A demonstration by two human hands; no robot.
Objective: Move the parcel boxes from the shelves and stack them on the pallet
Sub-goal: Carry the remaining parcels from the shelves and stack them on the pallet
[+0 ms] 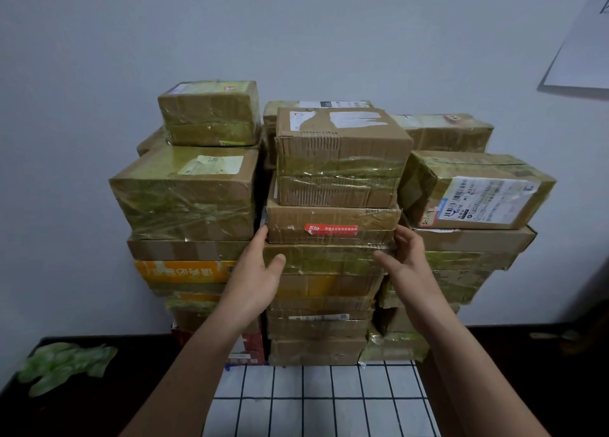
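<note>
A tall stack of taped cardboard parcel boxes stands against the grey wall in three columns. The middle column is topped by a worn brown box [339, 153] sitting on a flat box with a red sticker [331, 225]. My left hand [260, 271] reaches to the left end of that red-sticker box, fingers straight, fingertips touching its lower corner. My right hand [408, 255] is at its right end, fingers lightly bent against the side. Neither hand grips anything. A white gridded pallet surface [316, 400] lies below in front of the stack.
A small box [209, 113] tops the left column above a large box [188, 192]. A labelled box [478, 189] tops the right column. Green gloves [62, 364] lie on the dark floor at left. A white sheet [583, 41] hangs on the wall at upper right.
</note>
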